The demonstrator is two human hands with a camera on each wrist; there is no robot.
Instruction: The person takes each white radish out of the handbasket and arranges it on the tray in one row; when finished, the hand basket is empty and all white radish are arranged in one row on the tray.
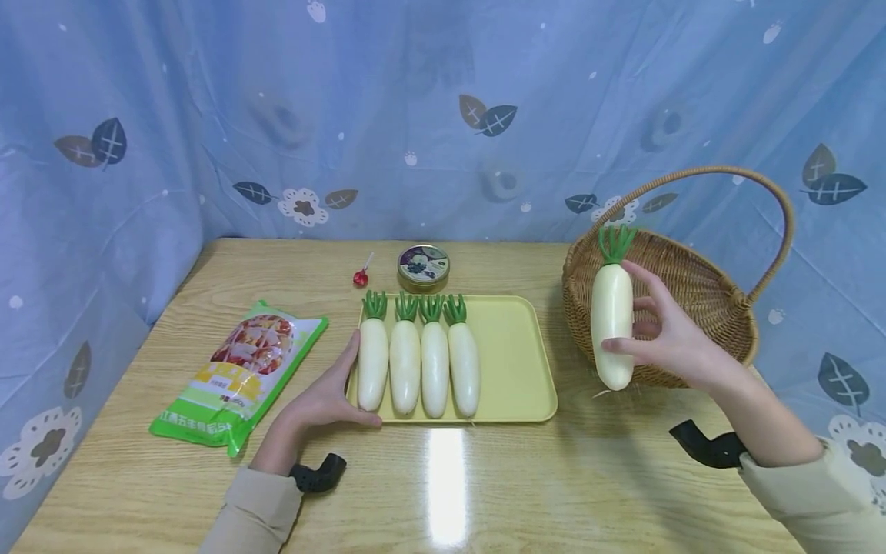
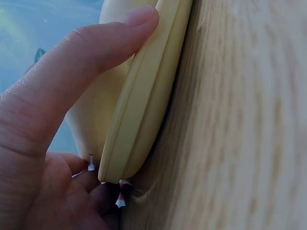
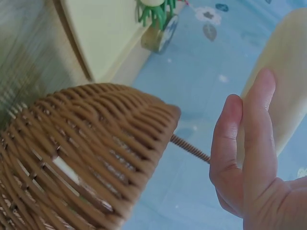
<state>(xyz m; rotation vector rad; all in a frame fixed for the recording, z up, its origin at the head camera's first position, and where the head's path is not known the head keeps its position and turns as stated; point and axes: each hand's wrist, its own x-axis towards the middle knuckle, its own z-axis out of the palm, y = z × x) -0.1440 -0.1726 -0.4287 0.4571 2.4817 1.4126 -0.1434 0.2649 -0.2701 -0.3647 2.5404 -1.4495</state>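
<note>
My right hand (image 1: 664,327) holds a white radish (image 1: 612,323) with green stem tops, upright in front of the wicker basket (image 1: 699,285). Its thumb lies across the lower part and its fingers along the right side. In the right wrist view, fingers (image 3: 259,120) press against the radish (image 3: 288,72). At the left front corner of the yellow tray (image 1: 512,362), my left hand (image 1: 325,396) grips the rim. The left wrist view shows its thumb on the tray edge (image 2: 139,105) and its other fingers curled around the corner. Several white radishes (image 1: 434,369) lie side by side on the tray's left half.
A green and white food packet (image 1: 242,369) lies left of the tray. Behind the tray are a round tin (image 1: 424,265) and a red lollipop (image 1: 361,278). The basket's tall handle (image 1: 734,171) arches over it at the right. A blue patterned curtain (image 1: 415,154) hangs behind the table.
</note>
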